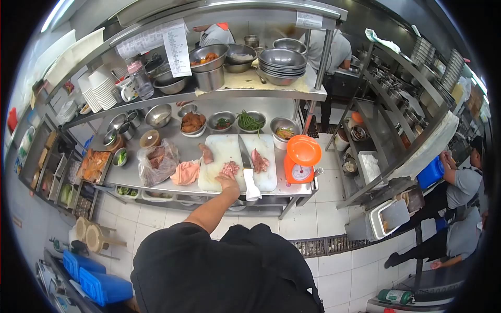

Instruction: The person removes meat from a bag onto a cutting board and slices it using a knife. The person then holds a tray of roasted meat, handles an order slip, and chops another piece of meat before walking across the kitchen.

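My left hand [227,184] reaches over the near edge of the white cutting board [219,144], its fingers curled on a small pile of chopped raw meat [230,168]. My right hand is out of view. A broad knife [245,152] lies on the board, blade pointing away, its white handle [251,183] extending past the near edge. Right of the blade is a second heap of cut meat [260,161]. One larger meat piece [206,153] rests at the board's left side. A pink cloth [186,173] lies beside the board, touching or close to its edge.
An orange scale [299,172] stands right of the board. Bowls of green beans [250,122] and fried pieces [192,123] line the back. A plastic bag [158,163] of meat sits left. Overhead runs a steel shelf [172,98]. Other people [462,182] are at the right.
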`<state>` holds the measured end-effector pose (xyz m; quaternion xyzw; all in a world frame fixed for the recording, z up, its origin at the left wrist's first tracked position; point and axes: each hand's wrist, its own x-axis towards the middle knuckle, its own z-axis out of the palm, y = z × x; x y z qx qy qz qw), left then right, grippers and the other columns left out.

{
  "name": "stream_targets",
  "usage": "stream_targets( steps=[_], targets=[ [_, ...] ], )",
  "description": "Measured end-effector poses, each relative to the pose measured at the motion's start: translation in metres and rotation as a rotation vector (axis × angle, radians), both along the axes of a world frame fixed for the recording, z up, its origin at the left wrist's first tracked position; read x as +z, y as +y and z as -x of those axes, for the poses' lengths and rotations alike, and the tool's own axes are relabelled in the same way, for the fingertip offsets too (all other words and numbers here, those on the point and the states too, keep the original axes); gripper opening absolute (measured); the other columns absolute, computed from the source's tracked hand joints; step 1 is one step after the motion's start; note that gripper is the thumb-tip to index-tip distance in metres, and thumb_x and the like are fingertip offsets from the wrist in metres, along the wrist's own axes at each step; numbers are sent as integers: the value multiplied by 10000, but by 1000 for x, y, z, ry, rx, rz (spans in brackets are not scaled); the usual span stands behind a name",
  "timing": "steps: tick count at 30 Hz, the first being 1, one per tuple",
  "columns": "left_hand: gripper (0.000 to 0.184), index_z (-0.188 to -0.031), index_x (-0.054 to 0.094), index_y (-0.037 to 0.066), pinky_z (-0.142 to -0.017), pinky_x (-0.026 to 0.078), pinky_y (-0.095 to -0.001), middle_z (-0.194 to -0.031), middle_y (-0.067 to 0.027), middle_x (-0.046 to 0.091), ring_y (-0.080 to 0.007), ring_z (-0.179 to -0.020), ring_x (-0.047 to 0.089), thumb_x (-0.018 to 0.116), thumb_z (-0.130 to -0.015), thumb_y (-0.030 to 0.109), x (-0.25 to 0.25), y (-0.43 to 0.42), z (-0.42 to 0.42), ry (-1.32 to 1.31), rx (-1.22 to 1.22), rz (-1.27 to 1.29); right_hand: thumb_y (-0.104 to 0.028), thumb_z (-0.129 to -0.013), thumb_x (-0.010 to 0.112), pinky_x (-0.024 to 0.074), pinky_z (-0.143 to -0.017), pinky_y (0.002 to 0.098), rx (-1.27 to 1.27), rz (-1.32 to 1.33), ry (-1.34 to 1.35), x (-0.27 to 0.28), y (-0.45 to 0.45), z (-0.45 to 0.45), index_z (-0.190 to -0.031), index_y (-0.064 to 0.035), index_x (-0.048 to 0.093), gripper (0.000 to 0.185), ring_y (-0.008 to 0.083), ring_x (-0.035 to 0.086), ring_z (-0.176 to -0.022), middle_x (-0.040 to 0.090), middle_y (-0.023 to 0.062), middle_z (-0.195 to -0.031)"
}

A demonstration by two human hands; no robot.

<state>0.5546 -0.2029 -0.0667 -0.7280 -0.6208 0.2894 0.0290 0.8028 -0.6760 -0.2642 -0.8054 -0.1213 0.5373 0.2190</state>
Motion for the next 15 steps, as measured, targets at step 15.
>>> stream_targets(
  steps=[15],
  targets=[
    [582, -1439, 552, -33, -1234, 336, -502, -1464, -245, 569, -387, -1428, 471, 552, -1004, 354, -81, 49, 39, -1102, -976, -494, -283, -886, 561, 504, -1085, 459, -239, 228, -237, -45, -91, 13, -1203, 27, 730, 475, 400, 629, -1271, 652, 278, -1341]
  ],
)
